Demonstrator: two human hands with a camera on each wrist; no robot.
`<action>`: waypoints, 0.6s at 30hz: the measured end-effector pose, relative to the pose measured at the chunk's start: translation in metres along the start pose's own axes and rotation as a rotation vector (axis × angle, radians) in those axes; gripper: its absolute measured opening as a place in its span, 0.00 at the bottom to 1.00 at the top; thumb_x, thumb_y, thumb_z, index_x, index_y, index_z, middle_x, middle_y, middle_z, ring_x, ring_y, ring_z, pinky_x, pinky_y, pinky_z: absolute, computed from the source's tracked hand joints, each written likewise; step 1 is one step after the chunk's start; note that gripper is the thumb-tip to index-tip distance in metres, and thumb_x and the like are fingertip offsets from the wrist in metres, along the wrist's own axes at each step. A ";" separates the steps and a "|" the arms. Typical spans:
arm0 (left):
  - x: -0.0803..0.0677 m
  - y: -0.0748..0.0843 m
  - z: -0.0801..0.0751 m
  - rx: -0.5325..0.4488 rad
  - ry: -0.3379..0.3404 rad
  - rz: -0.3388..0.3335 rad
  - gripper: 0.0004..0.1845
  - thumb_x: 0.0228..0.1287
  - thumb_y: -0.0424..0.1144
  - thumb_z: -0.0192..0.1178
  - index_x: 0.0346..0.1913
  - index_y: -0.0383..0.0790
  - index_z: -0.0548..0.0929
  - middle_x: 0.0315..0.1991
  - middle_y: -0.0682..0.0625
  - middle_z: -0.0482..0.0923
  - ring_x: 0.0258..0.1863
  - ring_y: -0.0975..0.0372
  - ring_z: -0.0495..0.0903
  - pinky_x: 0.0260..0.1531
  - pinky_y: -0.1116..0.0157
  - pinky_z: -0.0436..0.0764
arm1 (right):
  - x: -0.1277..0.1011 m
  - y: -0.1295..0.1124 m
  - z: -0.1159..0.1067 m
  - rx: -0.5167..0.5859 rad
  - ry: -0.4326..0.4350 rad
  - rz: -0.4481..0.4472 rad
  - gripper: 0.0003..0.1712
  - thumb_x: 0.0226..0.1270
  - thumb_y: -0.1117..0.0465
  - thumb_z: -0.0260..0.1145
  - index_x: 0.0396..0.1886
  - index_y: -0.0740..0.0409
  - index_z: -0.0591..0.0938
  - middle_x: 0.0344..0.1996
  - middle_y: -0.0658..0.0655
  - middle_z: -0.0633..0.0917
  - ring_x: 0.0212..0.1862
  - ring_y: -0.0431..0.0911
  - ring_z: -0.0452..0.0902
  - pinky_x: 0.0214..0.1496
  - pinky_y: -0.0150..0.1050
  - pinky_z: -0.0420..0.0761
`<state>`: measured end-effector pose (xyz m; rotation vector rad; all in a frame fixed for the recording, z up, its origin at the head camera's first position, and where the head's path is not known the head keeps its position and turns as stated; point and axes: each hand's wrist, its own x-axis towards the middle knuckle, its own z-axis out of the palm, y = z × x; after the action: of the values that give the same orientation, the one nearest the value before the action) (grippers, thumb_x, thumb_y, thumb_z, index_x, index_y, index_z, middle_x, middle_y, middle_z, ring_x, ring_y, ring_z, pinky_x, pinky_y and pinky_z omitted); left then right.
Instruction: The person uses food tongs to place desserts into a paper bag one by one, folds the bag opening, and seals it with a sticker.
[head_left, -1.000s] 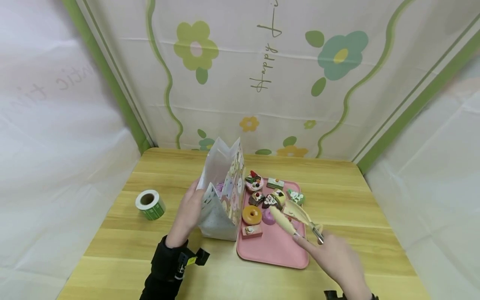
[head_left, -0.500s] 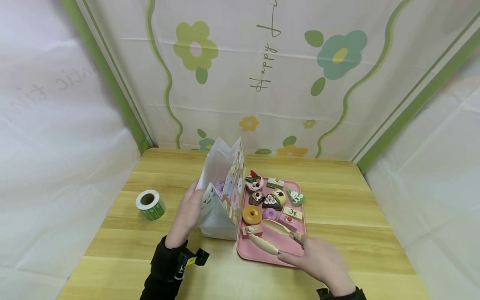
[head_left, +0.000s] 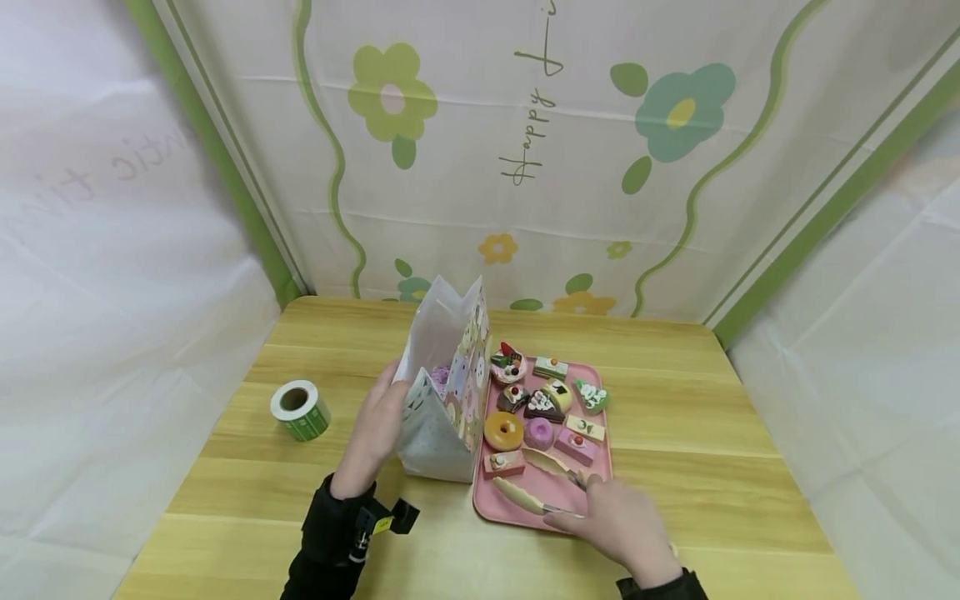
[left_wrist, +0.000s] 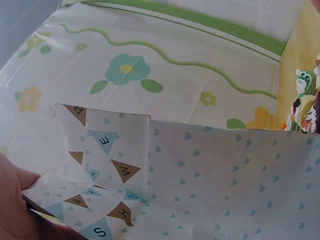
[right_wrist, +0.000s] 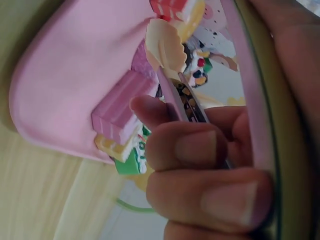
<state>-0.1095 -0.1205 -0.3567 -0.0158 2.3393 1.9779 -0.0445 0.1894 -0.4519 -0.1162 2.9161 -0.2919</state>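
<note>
On the bag's left side, my left hand (head_left: 378, 421) grips the paper bag (head_left: 437, 446), which stands upright with its top open and something purple inside. In the left wrist view the bag wall (left_wrist: 230, 175) shows hearts and lettered pennants. My right hand (head_left: 618, 521) holds a pair of tongs (head_left: 519, 496), cream tips spread apart with nothing between them. Those tips are over the front of the pink tray (head_left: 491, 506), near a small pink cake slice (head_left: 504, 463). Behind it lie an orange doughnut (head_left: 504, 431), a purple ring-shaped sweet (head_left: 538, 432) and a pink-purple cake block (head_left: 576, 447).
More toy cakes fill the tray's back half, among them a cupcake (head_left: 508, 365) and a green-and-white wedge (head_left: 592, 396). A roll of green-and-white labels (head_left: 300, 410) stands on the wooden table (head_left: 675, 392) at the left. Printed cloth walls (head_left: 465, 192) enclose the table.
My right hand has drawn the tongs back toward me and to the left, from over the middle of the tray to its front part. The left hand and bag have stayed put.
</note>
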 end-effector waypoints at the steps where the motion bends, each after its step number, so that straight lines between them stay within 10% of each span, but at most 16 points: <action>1: 0.000 0.000 0.000 -0.002 -0.002 -0.001 0.24 0.70 0.46 0.37 0.66 0.45 0.58 0.60 0.46 0.62 0.57 0.53 0.62 0.54 0.47 0.59 | 0.001 -0.001 0.002 -0.002 0.001 0.000 0.53 0.33 0.18 0.51 0.41 0.60 0.80 0.13 0.49 0.68 0.15 0.43 0.62 0.15 0.39 0.62; 18: 0.001 -0.001 0.001 -0.009 -0.002 0.017 0.23 0.70 0.46 0.37 0.66 0.45 0.59 0.59 0.46 0.63 0.55 0.54 0.64 0.53 0.49 0.61 | 0.004 -0.003 0.010 -0.025 0.040 -0.005 0.46 0.35 0.20 0.52 0.33 0.57 0.79 0.13 0.50 0.70 0.15 0.43 0.64 0.15 0.39 0.63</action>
<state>-0.1102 -0.1194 -0.3579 0.0054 2.3377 1.9951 -0.0461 0.1843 -0.4618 -0.1234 2.9605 -0.2622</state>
